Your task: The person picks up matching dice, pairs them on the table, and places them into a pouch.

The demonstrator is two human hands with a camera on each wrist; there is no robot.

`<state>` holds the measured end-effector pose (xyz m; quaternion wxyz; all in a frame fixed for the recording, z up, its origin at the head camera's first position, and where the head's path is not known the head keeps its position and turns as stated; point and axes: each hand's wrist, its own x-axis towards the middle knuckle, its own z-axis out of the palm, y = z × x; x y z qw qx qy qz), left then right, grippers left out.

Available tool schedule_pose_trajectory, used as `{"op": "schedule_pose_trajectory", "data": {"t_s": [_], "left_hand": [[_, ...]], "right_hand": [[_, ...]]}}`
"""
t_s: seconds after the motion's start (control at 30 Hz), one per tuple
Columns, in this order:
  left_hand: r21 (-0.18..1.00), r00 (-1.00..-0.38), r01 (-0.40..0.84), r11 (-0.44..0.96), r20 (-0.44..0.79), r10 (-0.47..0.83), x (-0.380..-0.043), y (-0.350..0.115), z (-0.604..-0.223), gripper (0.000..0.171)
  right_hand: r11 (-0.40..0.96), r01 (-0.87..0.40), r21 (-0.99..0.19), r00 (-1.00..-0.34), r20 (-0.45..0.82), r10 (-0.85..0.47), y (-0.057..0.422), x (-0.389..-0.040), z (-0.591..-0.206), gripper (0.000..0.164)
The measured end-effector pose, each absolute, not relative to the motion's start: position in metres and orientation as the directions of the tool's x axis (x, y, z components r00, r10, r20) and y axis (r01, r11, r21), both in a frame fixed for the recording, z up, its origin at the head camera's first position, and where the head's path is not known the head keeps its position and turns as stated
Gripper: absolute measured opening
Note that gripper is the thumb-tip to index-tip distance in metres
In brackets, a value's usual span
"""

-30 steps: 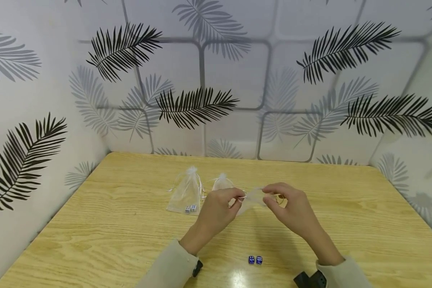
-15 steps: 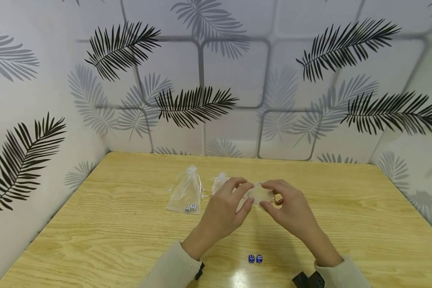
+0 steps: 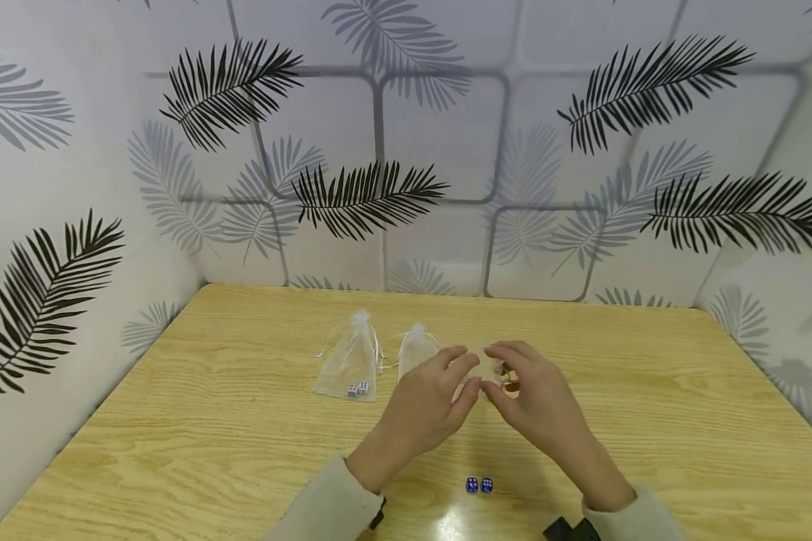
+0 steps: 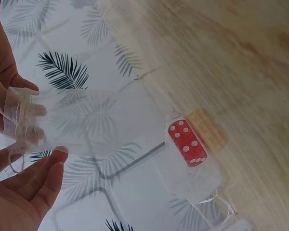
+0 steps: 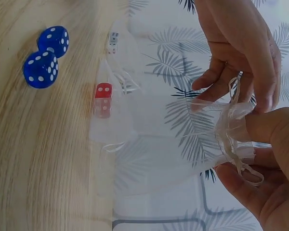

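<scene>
A sheer white drawstring bag [image 4: 111, 120] is held up above the table, mouth upward, its body hanging flat and see-through. My left hand [image 3: 426, 402] holds one side of the mouth, fingers and thumb spread at the rim. Opposite it, my right hand [image 3: 541, 391] grips the other side, with fingertips showing through the fabric. Loops of the drawstring [image 5: 254, 177] hang from the gathered neck. Two blue dice [image 3: 479, 485] with white dots lie side by side on the table, nearer than both hands.
Behind the left hand stands a sheer bag [image 3: 414, 352] with red dice [image 5: 104, 98] inside. Farther left is another tied bag [image 3: 343, 361], with two white dice [image 3: 358, 390] at its bottom. The wooden table [image 3: 196, 421] meets leaf-patterned walls at the back and sides.
The left hand has gone from pinching a string at the bag's neck to holding the mouth with spread fingers. Both hands have come closer together. The dice and standing bags stay put.
</scene>
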<state>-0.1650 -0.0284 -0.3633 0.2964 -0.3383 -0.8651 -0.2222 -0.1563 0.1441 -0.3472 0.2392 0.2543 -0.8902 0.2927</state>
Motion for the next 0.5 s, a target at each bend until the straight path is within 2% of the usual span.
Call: {"op": "schedule_pose_trajectory", "data": {"t_s": [0.27,0.5], "left_hand": [[0.216,-0.608,0.668,0.712,0.710,0.355,-0.1659,-0.0300,-0.3640,0.012],[0.236,-0.657,0.650,0.722,0.651,0.379,-0.1666,-0.0329,-0.3618,0.026]], "right_hand": [[0.718,-0.597,-0.358,-0.728,0.618,-0.297,0.1385,-0.1538,-0.3501,0.030],[0.766,-0.574,-0.287,-0.715,0.633,-0.298,0.1371,-0.1524,-0.3529,0.028]]}}
